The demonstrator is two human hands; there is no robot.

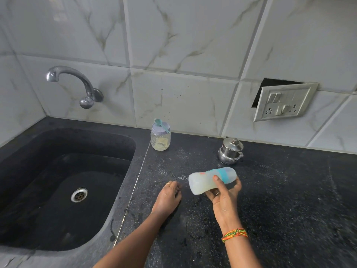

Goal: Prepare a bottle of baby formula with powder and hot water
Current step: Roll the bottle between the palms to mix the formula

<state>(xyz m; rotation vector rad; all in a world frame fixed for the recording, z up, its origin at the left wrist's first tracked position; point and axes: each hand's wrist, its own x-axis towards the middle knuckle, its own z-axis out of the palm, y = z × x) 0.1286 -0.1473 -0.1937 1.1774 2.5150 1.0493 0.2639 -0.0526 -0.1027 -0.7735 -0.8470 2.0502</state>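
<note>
My right hand point(224, 194) grips a capped baby bottle point(202, 179) with a blue ring, tipped on its side above the black counter, its base pointing left. Pale milky liquid shows inside, and the bottle looks motion-blurred. My left hand point(170, 196) rests palm down on the counter just left of the bottle, fingers loosely curled and holding nothing. A glass jar of formula powder point(160, 141) with a lilac lid and a teal scoop point(161, 125) on top stands near the back wall. A small lidded steel pot point(230, 150) stands to its right.
A black sink point(63, 182) with a steel drain fills the left side, under a chrome wall tap point(75, 84). The black stone counter point(289, 200) is wet and speckled. A loose switch and socket plate point(284, 102) hangs off the tiled wall at the right.
</note>
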